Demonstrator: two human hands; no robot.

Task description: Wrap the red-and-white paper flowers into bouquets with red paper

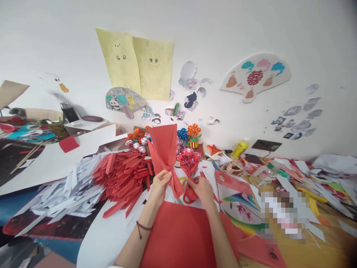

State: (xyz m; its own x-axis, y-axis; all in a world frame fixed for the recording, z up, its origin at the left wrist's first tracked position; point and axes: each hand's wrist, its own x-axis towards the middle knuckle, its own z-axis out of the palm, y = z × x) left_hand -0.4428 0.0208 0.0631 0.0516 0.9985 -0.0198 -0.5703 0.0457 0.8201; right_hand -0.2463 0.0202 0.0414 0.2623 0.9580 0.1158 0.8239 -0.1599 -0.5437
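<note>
My left hand (161, 183) pinches the gathered waist of a folded red paper wrap (164, 143), which stands upright and flares at the top. Just right of it, my right hand (201, 188) has its fingers closed on a small bouquet (189, 158) of red and white paper flowers in red wrapping. A red and yellow ribbon loop (190, 195) hangs between the hands. Below my forearms lies a large red sheet (180, 236).
Red paper strips (125, 178) and white strips (69, 190) are heaped at the left. Behind stand orange flowers in a striped pot (193, 143) and a yellow bottle (240, 148). A rainbow-patterned bag (240, 203) and paper scraps lie at the right.
</note>
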